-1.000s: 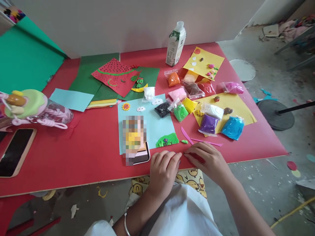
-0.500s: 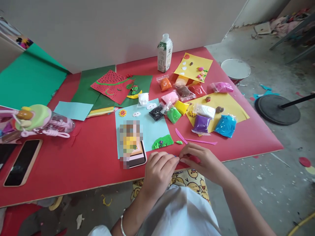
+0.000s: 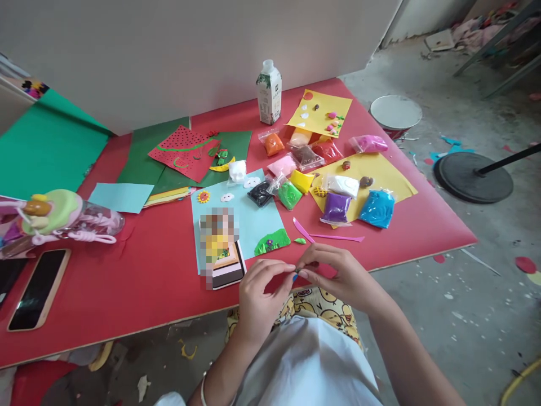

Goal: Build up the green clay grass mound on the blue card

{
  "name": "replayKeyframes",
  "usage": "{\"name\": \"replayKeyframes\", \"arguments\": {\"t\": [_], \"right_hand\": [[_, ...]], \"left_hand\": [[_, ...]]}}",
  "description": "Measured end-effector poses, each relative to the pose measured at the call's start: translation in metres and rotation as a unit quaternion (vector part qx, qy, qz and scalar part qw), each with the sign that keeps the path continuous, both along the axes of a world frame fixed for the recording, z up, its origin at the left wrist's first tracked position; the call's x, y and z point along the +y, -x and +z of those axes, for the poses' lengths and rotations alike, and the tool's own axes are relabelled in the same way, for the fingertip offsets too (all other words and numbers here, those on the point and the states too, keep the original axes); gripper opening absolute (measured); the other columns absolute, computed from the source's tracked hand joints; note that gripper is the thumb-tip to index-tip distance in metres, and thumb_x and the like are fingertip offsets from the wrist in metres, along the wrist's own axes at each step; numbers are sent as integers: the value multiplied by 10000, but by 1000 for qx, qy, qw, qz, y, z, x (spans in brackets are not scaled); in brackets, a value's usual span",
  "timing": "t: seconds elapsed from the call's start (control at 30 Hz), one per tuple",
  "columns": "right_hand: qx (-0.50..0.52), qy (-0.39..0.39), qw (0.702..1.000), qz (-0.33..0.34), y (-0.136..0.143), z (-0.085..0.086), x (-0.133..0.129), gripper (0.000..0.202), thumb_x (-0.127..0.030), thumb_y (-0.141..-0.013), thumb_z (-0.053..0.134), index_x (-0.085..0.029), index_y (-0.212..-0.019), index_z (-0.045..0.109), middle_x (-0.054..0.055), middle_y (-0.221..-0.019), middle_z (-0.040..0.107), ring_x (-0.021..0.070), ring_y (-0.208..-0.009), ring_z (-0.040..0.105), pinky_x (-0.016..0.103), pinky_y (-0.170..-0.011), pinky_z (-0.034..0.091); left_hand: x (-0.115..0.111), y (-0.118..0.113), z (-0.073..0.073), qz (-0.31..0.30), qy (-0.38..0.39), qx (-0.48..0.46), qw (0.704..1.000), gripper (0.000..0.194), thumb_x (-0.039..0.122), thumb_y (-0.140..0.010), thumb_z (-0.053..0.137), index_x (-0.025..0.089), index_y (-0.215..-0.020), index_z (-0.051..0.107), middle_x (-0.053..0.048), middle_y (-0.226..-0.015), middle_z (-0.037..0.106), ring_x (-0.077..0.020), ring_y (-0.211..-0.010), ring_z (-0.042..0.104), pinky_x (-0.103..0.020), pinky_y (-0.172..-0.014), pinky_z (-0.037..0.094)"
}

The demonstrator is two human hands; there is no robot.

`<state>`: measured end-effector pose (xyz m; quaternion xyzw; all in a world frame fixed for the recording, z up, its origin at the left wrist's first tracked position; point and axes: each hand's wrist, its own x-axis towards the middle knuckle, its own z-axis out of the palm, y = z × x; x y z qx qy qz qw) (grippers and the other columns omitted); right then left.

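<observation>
At the table's front edge, my left hand (image 3: 262, 296) and my right hand (image 3: 344, 276) meet fingertip to fingertip. Between their pinched tips is a small dark piece of modelling clay (image 3: 298, 270), partly hidden. A bit of blue shows at my left thumb tip; whether it is clay I cannot tell. Just beyond lie two pink plastic clay tools (image 3: 338, 237) and a small green clay leaf (image 3: 300, 241). The light blue sheet (image 3: 249, 225) bears a clay sun (image 3: 203, 197), white clouds (image 3: 227, 197) and a green clay hill (image 3: 273, 242) with a tiny purple flower.
A phone (image 3: 228, 276) lies partly on the blue sheet. Several clay packets, including purple (image 3: 336, 207) and blue (image 3: 377, 208), lie behind my hands. A carton bottle (image 3: 269, 93) stands at the back. Another phone (image 3: 39, 290) and a clear drinking bottle (image 3: 99, 220) lie left.
My left fingers have lifted and opened out into a looser pinch, so the dark clay piece and blue bit now show. My right hand stays in its pinch. The view has shifted slightly.
</observation>
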<state>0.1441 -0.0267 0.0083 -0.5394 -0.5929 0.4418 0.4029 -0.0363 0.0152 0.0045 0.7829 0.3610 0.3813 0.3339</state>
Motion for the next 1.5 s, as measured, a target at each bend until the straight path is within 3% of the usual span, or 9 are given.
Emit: {"name": "replayKeyframes", "arguments": {"t": [0.47,0.57,0.7,0.8,1.23,1.37,1.5], "right_hand": [[-82,-36,996,-19,5,5,-4,92,-173,-885,571,-202,-850,652,27,-809,628,127,-675,614,232,-592,522],[-83,-34,996,-27,4,4,-4,84,-187,-887,578,-204,-849,651,21,-795,626,122,-662,607,231,-597,519],[-120,-35,990,-71,1,-2,-3,95,-199,-902,566,-204,-873,657,31,-819,634,131,-686,619,238,-609,517],[-174,-42,980,-84,0,-6,-3,124,-191,-914,548,-202,-899,670,47,-851,654,155,-730,642,262,-637,524],[-313,-125,940,-55,9,-27,2,217,-194,-950,491,-184,-972,706,87,-885,699,208,-780,671,355,-700,565],[-300,-170,933,-103,11,-27,2,220,-184,-947,500,-214,-1031,702,81,-903,707,194,-783,672,332,-689,565],[-258,-245,923,-144,16,-21,3,160,-146,-915,560,-207,-965,700,63,-839,702,161,-740,663,290,-675,554]], "left_hand": [[7,-2,8,-41,31,67,996,130,82,-791,560,194,-782,625,-2,-759,672,-132,-737,622,-248,-709,500],[8,-1,8,-32,122,46,991,106,109,-788,578,195,-768,637,2,-755,674,-126,-729,623,-236,-709,504],[11,3,6,0,276,-10,961,67,221,-818,614,196,-816,677,-10,-790,693,-129,-739,639,-226,-707,523],[14,7,5,17,324,-22,946,127,296,-833,629,195,-865,700,-32,-846,708,-146,-789,654,-239,-739,531],[24,13,1,36,246,-4,969,101,220,-816,634,205,-884,708,-26,-846,700,-137,-780,641,-246,-730,530],[25,12,0,36,269,-16,962,106,222,-818,632,195,-881,713,-39,-852,709,-145,-784,650,-250,-729,545],[23,8,1,25,304,-25,952,101,220,-813,632,193,-856,719,-33,-825,714,-137,-753,653,-235,-711,551]]}}
